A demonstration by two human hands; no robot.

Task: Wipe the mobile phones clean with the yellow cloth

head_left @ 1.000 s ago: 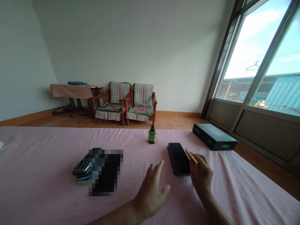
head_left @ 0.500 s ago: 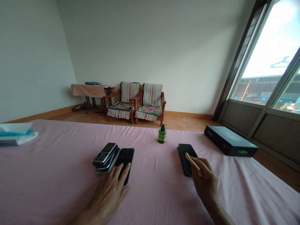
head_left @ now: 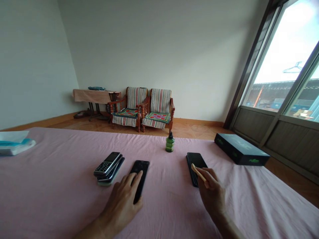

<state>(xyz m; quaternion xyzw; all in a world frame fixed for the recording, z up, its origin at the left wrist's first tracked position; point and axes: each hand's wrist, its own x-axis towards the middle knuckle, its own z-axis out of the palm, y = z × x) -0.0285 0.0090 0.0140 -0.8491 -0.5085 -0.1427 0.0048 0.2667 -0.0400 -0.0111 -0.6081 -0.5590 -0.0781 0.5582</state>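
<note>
A black smartphone [head_left: 142,179] lies on the pink cloth, its top end showing. My left hand [head_left: 126,194] is on it, with the fingers across its screen and the thumb at its near right edge. Left of it sits a small stack of phones [head_left: 109,167], topped by a silver-and-black keypad phone. My right hand [head_left: 213,191] pinches a beige strip with a rounded end [head_left: 198,172]; whether this is wood or folded cloth I cannot tell. The strip is over another stack of black smartphones [head_left: 195,159], partly hidden by that hand.
A green bottle [head_left: 169,143] with a black top stands upright near the far edge of the pink-covered surface [head_left: 74,199]. To the right lies a flat black box [head_left: 241,149]. A tissue pack [head_left: 17,147] is at the far left. Two wooden armchairs [head_left: 157,114] stand beyond.
My left hand has moved right with the black smartphone, opening a gap between it and the keypad phone stack. My right hand still holds the beige strip over the other stack.
</note>
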